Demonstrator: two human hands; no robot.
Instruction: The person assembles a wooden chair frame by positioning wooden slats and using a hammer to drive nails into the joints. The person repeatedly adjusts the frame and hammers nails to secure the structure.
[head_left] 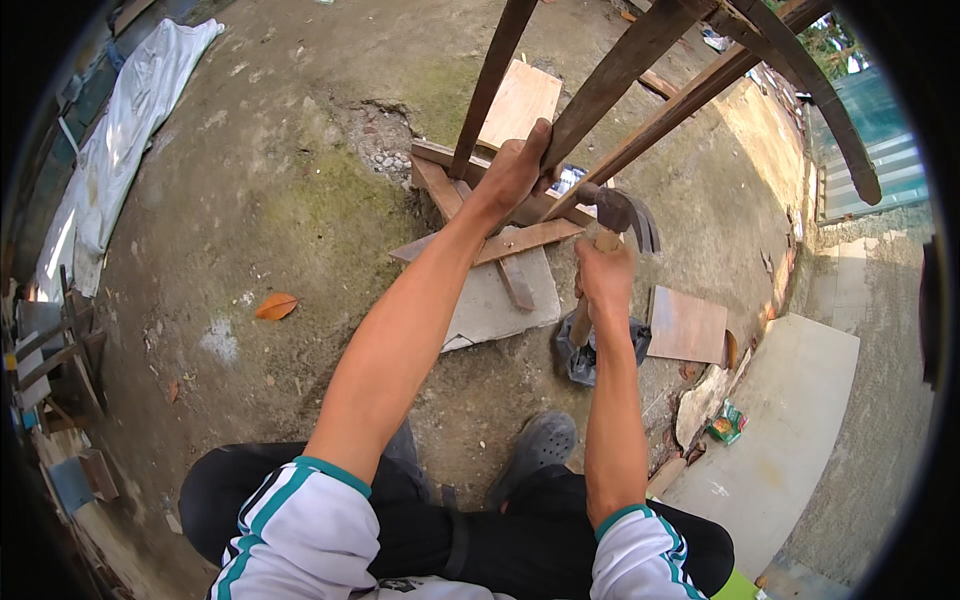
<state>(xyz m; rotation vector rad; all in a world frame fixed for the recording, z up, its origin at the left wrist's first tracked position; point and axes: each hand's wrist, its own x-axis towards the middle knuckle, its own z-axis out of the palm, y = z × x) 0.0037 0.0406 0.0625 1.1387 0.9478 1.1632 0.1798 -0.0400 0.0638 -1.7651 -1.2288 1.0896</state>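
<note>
A dark wooden frame (625,75) with long bars and a curved piece (825,105) stands tilted in front of me. My left hand (510,180) is closed around one of its bars, low down, thumb up along the wood. In my right hand (606,278) is a claw hammer (622,212), gripped by its wooden handle. Its head is close beside the frame's lower joint; whether they touch I cannot tell. Under the joint, crossed wood strips (530,240) rest partly on a concrete slab (505,300). My left fingers hide part of the joint.
A black plastic bag (577,362) sits below my right hand, near my shoe (540,448). To the right are a square plywood piece (688,325), a large pale board (800,410) and a green packet (728,424). Another plywood piece (522,100) lies behind the frame. White sheeting (135,115) lies far left.
</note>
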